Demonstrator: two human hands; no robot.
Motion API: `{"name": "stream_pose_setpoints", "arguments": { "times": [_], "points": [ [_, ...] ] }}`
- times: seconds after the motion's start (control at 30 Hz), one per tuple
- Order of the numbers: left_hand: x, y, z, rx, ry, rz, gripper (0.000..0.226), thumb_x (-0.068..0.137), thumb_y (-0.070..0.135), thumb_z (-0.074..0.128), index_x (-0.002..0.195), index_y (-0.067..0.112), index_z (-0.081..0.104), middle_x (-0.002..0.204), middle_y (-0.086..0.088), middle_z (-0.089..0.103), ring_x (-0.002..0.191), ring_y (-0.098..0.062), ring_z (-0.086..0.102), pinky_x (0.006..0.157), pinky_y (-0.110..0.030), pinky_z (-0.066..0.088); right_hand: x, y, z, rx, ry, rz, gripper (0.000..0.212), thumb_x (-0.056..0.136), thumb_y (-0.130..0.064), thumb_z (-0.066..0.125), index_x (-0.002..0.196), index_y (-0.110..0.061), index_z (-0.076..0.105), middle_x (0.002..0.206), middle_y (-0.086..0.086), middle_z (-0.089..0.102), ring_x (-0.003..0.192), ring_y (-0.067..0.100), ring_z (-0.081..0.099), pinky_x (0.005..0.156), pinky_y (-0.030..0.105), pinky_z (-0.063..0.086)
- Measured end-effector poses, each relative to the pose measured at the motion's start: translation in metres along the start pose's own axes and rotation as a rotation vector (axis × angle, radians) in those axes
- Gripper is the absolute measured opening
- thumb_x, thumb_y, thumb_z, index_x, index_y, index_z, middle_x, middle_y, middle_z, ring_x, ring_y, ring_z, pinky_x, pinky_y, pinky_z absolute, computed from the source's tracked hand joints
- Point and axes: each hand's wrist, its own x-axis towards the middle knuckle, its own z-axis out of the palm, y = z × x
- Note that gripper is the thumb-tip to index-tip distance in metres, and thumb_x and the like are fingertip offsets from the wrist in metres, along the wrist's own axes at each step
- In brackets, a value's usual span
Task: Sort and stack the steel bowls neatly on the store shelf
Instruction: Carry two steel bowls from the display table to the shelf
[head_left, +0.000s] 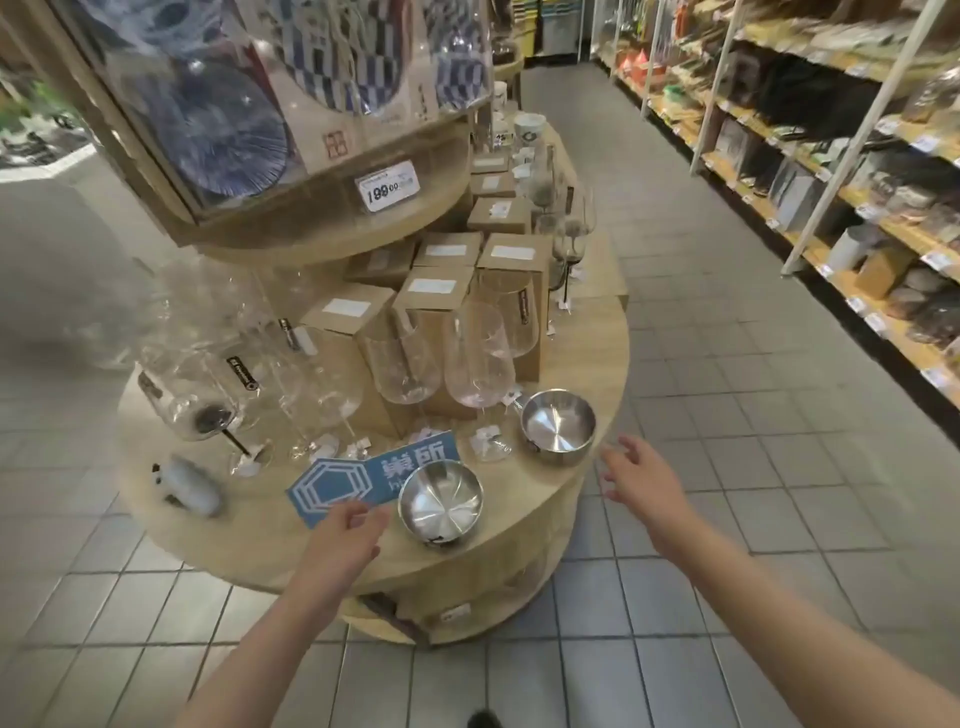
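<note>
Steel bowls: two sit apart on the round wooden display shelf (519, 519), both upright, both holding nothing. The near bowl (440, 504) stands close to the front edge, its left rim overlapping the corner of a blue sign (343, 480) that lies flat and bears a white hexagon logo and white characters I cannot read with certainty. The far bowl (558, 426) stands near the right edge, just beside the foot of a wine glass (478, 364).

My left hand (345, 535) hovers over the sign's near edge, just left of the near bowl, fingers loosely curled and gripping nothing. My right hand (641, 475) is out past the shelf's right edge, over the floor, fingers spread and relaxed, holding nothing, short of the far bowl.

Behind the bowls stand more stemmed glasses, some with dark vertical labels too blurred to read, and kraft cardboard boxes (358, 332) with white labels, closed. A small grey figurine (189, 486) lies at the left of the shelf. On the tier above, a price tag (387, 187) reads 199.00 or similar, below packaged blue patterned plates (228, 130).

Bare wood runs along the front rim between the two bowls. The tiled aisle (727, 415) to the right is open as far as the goods racks (831, 182).
</note>
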Motion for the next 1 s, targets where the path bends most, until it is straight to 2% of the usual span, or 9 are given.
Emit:
{"name": "stream_pose_setpoints", "arguments": {
  "times": [0.07, 0.23, 0.37, 0.5, 0.57, 0.73, 0.8, 0.87, 1.0],
  "points": [
    [0.008, 0.0, 0.005, -0.001, -0.003, -0.035, 0.037, 0.091, 0.031, 0.066, 0.123, 0.015, 0.059, 0.116, -0.005, 0.063, 0.102, -0.019, 0.065, 0.089, -0.037, 0.058, 0.013, -0.003, 0.004, -0.019, 0.017, 0.012, 0.048, 0.094, -0.042, 0.063, 0.137, -0.022, 0.051, 0.094, -0.013, 0.06, 0.088, 0.009, 0.064, 0.084, 0.037, 0.058],
    [0.033, -0.001, 0.017, 0.0, -0.081, -0.093, 0.027, 0.091, 0.036, 0.067, 0.114, 0.024, 0.059, 0.104, -0.003, 0.069, 0.099, -0.029, 0.069, 0.089, -0.048, 0.059, 0.042, -0.005, 0.021, -0.02, 0.065, 0.07, 0.014, 0.094, -0.037, 0.066, 0.097, -0.028, 0.056, 0.089, -0.013, 0.06, 0.082, 0.007, 0.063, 0.073, 0.029, 0.056],
    [0.05, -0.007, 0.027, 0.008, -0.132, -0.116, 0.031, 0.091, 0.04, 0.07, 0.117, 0.025, 0.063, 0.107, 0.004, 0.072, 0.095, -0.017, 0.072, 0.087, -0.043, 0.06, 0.06, -0.004, 0.038, -0.048, 0.049, 0.123, 0.023, 0.091, -0.034, 0.068, 0.106, -0.017, 0.063, 0.101, 0.005, 0.069, 0.096, 0.025, 0.069, 0.088, 0.049, 0.06],
    [0.058, -0.01, 0.037, 0.029, -0.193, -0.147, 0.019, 0.091, 0.017, 0.064, 0.108, 0.021, 0.072, 0.091, 0.007, 0.078, 0.084, -0.014, 0.075, 0.084, -0.043, 0.061, 0.071, -0.003, 0.05, -0.08, 0.088, 0.147, 0.004, 0.088, -0.018, 0.063, 0.09, -0.02, 0.063, 0.098, 0.014, 0.07, 0.095, 0.037, 0.07, 0.085, 0.056, 0.06],
    [0.061, -0.008, 0.04, 0.043, -0.191, -0.155, 0.022, 0.09, 0.008, 0.059, 0.103, 0.018, 0.074, 0.088, 0.005, 0.079, 0.083, -0.017, 0.075, 0.081, -0.043, 0.062, 0.075, -0.004, 0.052, -0.04, 0.102, 0.174, 0.015, 0.087, -0.006, 0.056, 0.089, -0.019, 0.064, 0.103, 0.019, 0.07, 0.099, 0.041, 0.069, 0.085, 0.056, 0.06],
    [0.057, 0.009, 0.047, 0.044, -0.18, -0.147, 0.024, 0.088, 0.004, 0.058, 0.094, 0.02, 0.075, 0.084, 0.005, 0.078, 0.084, -0.019, 0.074, 0.076, -0.037, 0.063, 0.07, -0.005, 0.041, 0.147, 0.096, 0.209, 0.026, 0.092, 0.003, 0.051, 0.109, -0.009, 0.067, 0.111, 0.019, 0.07, 0.099, 0.032, 0.07, 0.074, 0.037, 0.063],
    [0.051, 0.019, 0.053, 0.036, -0.215, -0.136, 0.024, 0.089, 0.003, 0.057, 0.095, 0.017, 0.075, 0.088, -0.002, 0.078, 0.088, -0.024, 0.074, 0.081, -0.043, 0.062, 0.063, -0.008, 0.027, 0.192, 0.095, 0.192, 0.031, 0.092, 0.003, 0.05, 0.117, -0.003, 0.067, 0.109, 0.018, 0.07, 0.093, 0.028, 0.071, 0.068, 0.031, 0.062],
    [0.044, 0.031, 0.062, 0.026, -0.287, -0.12, 0.025, 0.09, 0.001, 0.055, 0.098, 0.013, 0.075, 0.094, -0.008, 0.078, 0.092, -0.028, 0.074, 0.084, -0.048, 0.061, 0.053, -0.01, 0.005, 0.216, 0.104, 0.171, 0.032, 0.091, 0.003, 0.05, 0.116, -0.004, 0.068, 0.105, 0.016, 0.071, 0.085, 0.023, 0.072, 0.065, 0.027, 0.061],
    [0.027, 0.058, 0.097, 0.036, -0.389, -0.076, 0.023, 0.091, 0.003, 0.055, 0.102, 0.012, 0.073, 0.096, -0.01, 0.078, 0.09, -0.025, 0.075, 0.08, -0.039, 0.062, 0.028, -0.006, -0.055, 0.25, 0.144, 0.151, 0.03, 0.09, 0.002, 0.051, 0.112, -0.007, 0.07, 0.1, 0.016, 0.075, 0.079, 0.02, 0.074, 0.063, 0.025, 0.058]
  ]
}}
